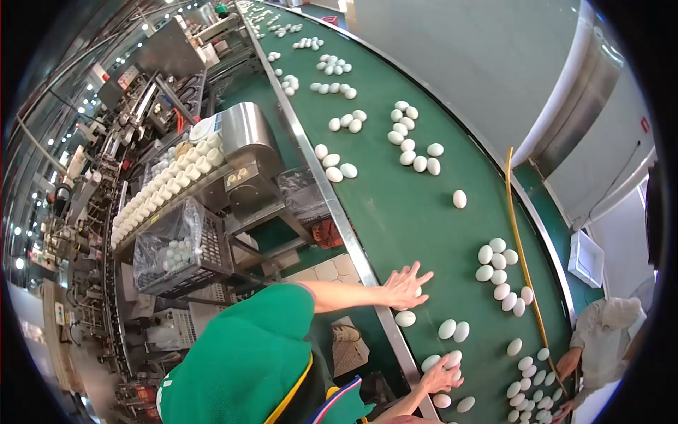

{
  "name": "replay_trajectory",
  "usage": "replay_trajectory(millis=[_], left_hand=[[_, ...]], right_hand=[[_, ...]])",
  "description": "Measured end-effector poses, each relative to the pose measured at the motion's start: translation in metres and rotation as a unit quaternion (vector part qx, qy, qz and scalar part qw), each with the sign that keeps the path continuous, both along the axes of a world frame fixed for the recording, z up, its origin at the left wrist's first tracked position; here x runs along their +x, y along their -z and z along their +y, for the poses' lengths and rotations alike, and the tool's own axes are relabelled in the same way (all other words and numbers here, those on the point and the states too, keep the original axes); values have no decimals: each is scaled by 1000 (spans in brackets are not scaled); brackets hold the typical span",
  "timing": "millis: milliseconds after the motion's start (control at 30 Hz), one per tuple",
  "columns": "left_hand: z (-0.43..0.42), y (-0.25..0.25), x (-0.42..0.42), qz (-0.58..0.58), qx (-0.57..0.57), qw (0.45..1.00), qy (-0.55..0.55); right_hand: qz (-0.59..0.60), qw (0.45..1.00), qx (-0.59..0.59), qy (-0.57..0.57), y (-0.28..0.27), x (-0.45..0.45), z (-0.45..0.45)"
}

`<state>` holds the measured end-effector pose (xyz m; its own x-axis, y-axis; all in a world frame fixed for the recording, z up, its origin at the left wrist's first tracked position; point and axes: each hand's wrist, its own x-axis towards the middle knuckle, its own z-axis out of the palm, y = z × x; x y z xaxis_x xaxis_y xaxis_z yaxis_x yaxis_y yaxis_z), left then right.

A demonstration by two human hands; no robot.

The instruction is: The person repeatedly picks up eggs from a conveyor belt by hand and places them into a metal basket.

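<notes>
Green belt (395, 219) lies beneath both hands, dotted with pale eggs (460, 199), and I watch it all from the wearer's head camera. I see the left hand (407, 286) over the belt with fingers spread wide, an egg (418, 291) peeking out beneath it; nothing shows clasped there. Over on its right, the right hand (439, 378) has its fingers curved about a couple of eggs (453, 358) – I cannot tell whether they are gripped or only touched.

Between the hands sits a lone egg (405, 319), with a side-by-side pair (447, 328) just ahead. Beyond the left hand I make out a bunched group (498, 261) near a long yellow rod (520, 258). Farther out past the right hand, a co-worker's hand (568, 362) is beside a dense cluster of eggs (526, 385). Metal edging (364, 265) runs under the left forearm – and back to its left stands a dark crate (215, 247) holding bagged eggs.
</notes>
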<state>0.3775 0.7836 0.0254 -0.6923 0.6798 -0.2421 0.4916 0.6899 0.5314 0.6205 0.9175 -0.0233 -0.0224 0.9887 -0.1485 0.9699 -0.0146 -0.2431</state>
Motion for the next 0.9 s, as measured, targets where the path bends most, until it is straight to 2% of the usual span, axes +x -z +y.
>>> replay_trajectory(millis=[100, 233, 333, 400, 433, 467, 500, 533, 567, 600, 633, 667, 700, 733, 833, 900], left_hand=[[6, 8, 12, 96, -2, 990, 101], [59, 22, 31, 180, 133, 917, 329], [101, 25, 29, 107, 75, 873, 469], [131, 52, 25, 111, 61, 856, 502], [138, 65, 28, 107, 54, 845, 520], [135, 43, 28, 90, 55, 857, 504], [133, 25, 24, 80, 63, 854, 511], [130, 16, 23, 72, 79, 857, 504], [120, 10, 22, 81, 164, 860, 477], [116, 10, 31, 78, 89, 888, 444], [114, 23, 40, 99, 46, 906, 409], [107, 57, 43, 173, 79, 901, 389], [99, 63, 39, 188, 108, 898, 383], [100, 63, 39, 169, 89, 909, 371], [112, 49, 43, 105, 43, 943, 312], [119, 38, 39, 30, 100, 972, 212]], right_hand=[[26, 1000, -1, -15, 9, -20, -2], [37, 997, 35, -58, 24, -22, 15], [64, 994, 31, -87, 23, -25, 24], [95, 990, -2, -100, 12, -25, 31], [123, 982, 32, -142, 15, -23, 35], [144, 972, 64, -176, 18, -16, 37], [164, 939, 187, -237, 25, -11, 42], [223, 948, 60, -220, 26, -7, 55], [453, 885, -70, -84, 9, -9, 49], [592, 781, -190, 56, -5, 1, 42], [654, 720, -205, 111, -13, 12, 39], [713, 663, -203, 100, -31, 18, 33], [764, 596, -216, 118, -52, 22, 25], [806, 534, -224, 120, -63, 26, 15], [857, 466, -198, 96, -106, 37, -11], [866, 455, -183, 98, -133, 46, -25]])
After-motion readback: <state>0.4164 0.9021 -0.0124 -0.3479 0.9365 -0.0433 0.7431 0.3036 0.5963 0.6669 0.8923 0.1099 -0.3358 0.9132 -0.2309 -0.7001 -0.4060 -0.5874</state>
